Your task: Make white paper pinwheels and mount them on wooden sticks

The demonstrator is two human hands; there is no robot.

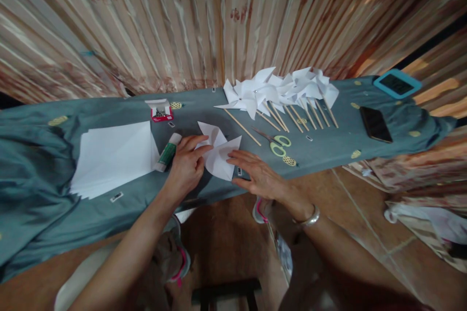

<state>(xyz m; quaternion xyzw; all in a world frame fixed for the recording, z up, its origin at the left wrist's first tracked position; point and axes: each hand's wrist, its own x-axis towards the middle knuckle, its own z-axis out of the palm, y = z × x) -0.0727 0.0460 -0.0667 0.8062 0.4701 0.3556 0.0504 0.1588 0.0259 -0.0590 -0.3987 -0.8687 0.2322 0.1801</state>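
Note:
A white paper pinwheel [221, 158], its blades partly folded up, lies on the cloth-covered table in front of me. My left hand [188, 163] presses its fingertips on the pinwheel's left side, holding it down. At the right edge of the paper is my right hand [260, 175], fingers stretched out and thumb apart, with the fingertips touching a blade. Close by my left hand lies a green and white glue stick [168, 152]. The underside of the paper is hidden.
A stack of white paper [115, 158] lies left, near a small red box [161, 112] of metal pins. Several finished pinwheels [270, 92] on sticks lie at the back. Scissors [279, 145], a loose stick [242, 127], a phone [375, 124] and a blue-framed device [397, 83] are rightward.

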